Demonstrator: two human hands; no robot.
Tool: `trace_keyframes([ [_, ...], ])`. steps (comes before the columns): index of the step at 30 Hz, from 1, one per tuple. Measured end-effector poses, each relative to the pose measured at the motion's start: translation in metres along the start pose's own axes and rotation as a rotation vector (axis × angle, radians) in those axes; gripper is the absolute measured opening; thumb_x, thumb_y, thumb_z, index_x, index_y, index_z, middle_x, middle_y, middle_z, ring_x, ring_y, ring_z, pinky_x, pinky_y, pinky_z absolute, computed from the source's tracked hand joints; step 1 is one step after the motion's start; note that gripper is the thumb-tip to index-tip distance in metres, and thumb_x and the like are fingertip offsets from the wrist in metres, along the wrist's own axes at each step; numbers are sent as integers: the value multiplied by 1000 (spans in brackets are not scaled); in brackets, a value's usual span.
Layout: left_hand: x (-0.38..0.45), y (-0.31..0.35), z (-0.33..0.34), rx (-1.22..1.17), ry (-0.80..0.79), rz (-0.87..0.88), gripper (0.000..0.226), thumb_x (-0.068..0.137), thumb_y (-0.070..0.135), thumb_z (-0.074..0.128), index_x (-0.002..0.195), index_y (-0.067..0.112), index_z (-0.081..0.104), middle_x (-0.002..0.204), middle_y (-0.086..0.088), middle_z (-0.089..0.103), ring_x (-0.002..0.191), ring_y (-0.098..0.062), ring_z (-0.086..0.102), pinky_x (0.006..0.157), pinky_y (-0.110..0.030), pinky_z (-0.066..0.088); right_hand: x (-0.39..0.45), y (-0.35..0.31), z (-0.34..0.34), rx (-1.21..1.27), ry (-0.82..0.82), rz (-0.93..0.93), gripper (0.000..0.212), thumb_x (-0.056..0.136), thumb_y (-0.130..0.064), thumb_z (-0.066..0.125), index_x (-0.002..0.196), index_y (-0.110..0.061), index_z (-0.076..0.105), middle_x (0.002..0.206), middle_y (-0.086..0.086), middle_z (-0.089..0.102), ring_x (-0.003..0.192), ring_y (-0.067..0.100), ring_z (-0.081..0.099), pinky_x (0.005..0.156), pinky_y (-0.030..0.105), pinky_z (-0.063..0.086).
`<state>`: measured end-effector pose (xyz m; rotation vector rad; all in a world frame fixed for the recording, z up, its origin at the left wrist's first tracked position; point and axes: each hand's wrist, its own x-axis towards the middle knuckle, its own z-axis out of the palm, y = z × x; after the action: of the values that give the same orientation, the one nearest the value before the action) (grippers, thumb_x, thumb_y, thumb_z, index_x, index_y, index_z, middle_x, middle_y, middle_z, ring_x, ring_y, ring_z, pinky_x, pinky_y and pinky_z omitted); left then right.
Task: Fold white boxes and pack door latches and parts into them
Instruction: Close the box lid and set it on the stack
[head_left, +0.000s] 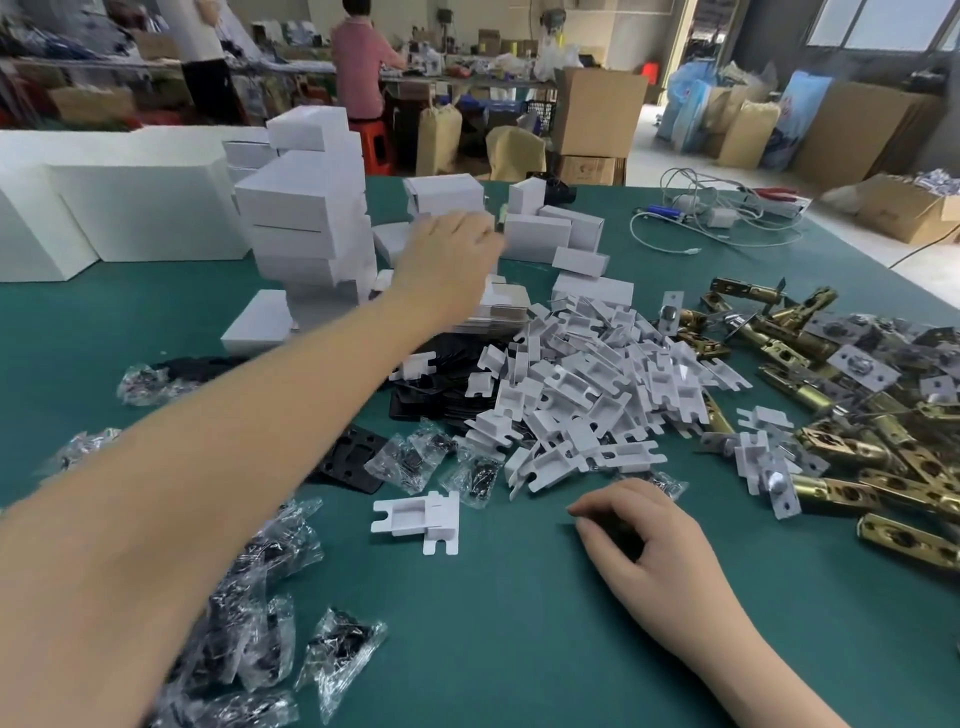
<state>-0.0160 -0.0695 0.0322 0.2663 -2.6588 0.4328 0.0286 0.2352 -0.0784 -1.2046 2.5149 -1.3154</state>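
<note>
On the green table (467, 623) of a cluttered workshop, my left hand (447, 260) reaches over flat white boxes (498, 312); I cannot tell its grasp. My right hand (639, 540) rests loosely curled, holding nothing, near white inserts (587, 379) and brass latches (831, 441).

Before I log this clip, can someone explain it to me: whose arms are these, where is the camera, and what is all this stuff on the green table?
There is no machine here. One camera worn on a person's head looks down at their bare arms. The left hand reaches toward the flat unfolded white boxes beside the tall stack of folded white boxes; whether it has a grip on anything is hidden. The right hand rests on the green table mat, fingers curled, seemingly holding nothing. Spread around lie white plastic inserts, brass-coloured metal door latches and clear bags of small dark parts.
</note>
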Motion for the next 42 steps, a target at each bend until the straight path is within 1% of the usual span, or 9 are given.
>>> trace_keyframes([
  [4, -6, -6, 39, -94, -468, -257, 58, 99, 39, 41, 150, 14, 26, 156, -15, 26, 144, -31, 22, 114, -50, 19, 1, 2, 0, -7, 4, -6, 26, 86, -15, 69, 85, -41, 66, 94, -20, 61, 94, 4, 60, 77, 12, 43],
  [12, -17, -21, 39, 21, -365, -120, 18, 103, 29, 44, 108, 21, 60, 109, -9, 63, 94, -28, 56, 66, -32, 37, 2, 4, 0, 3, 1, -5, 26, 87, -16, 68, 85, -42, 65, 92, -19, 61, 94, 3, 60, 79, 15, 45],
  [18, -20, -28, 11, -235, -564, -135, 37, 104, 33, 43, 133, 17, 60, 134, -12, 59, 120, -31, 53, 96, -37, 43, 1, 2, -1, 6, -8, -8, 31, 88, -16, 67, 84, -46, 63, 91, -19, 62, 95, 3, 59, 79, 12, 44],
  [22, -37, -11, -1, -390, 35, -409, 25, 102, 12, 37, 110, 6, 61, 89, -9, 58, 90, -31, 59, 67, -36, 42, 0, 0, 0, -1, -14, -10, 33, 89, -17, 66, 84, -50, 59, 91, -19, 62, 94, 1, 58, 78, 9, 42],
  [25, -45, 25, -30, -879, 498, -602, 28, 104, 19, 40, 85, 5, 56, 67, 7, 42, 63, -1, 44, 55, -16, 29, 1, 1, -2, -17, -24, -5, 32, 90, -20, 65, 85, -51, 57, 92, -20, 62, 92, -3, 57, 76, 8, 41],
  [27, -56, 56, -46, -1249, 494, -671, 29, 102, 23, 46, 74, 15, 48, 69, 3, 48, 63, 4, 47, 61, -11, 37, 1, 0, -3, 3, -21, 8, 26, 91, -24, 64, 91, -49, 57, 90, -21, 63, 89, -4, 57, 74, 9, 40],
  [29, -74, 84, -49, -1564, 348, -751, 20, 100, 29, 51, 83, 20, 58, 88, 0, 65, 86, -14, 63, 77, -35, 55, 1, -2, -5, 82, 7, 48, 19, 93, -34, 62, 101, -48, 55, 87, -19, 65, 83, -4, 58, 69, 7, 40],
  [35, -139, 145, -25, -1610, 211, -903, 15, 99, 25, 54, 87, 24, 63, 82, 6, 68, 79, -22, 61, 64, -39, 50, -2, -4, -12, 370, 255, 212, 52, 86, -45, 68, 129, -45, 40, 100, -11, 65, 80, -6, 63, 66, 5, 44],
  [42, -171, 157, -12, -1669, 22, -386, 63, 80, 7, 58, 127, 49, 53, 120, 10, 68, 111, -11, 64, 90, -26, 53, -2, 3, -11, 272, 253, 210, 46, 89, -29, 69, 133, -38, 56, 82, -21, 54, 67, 6, 55, 65, 21, 44],
])
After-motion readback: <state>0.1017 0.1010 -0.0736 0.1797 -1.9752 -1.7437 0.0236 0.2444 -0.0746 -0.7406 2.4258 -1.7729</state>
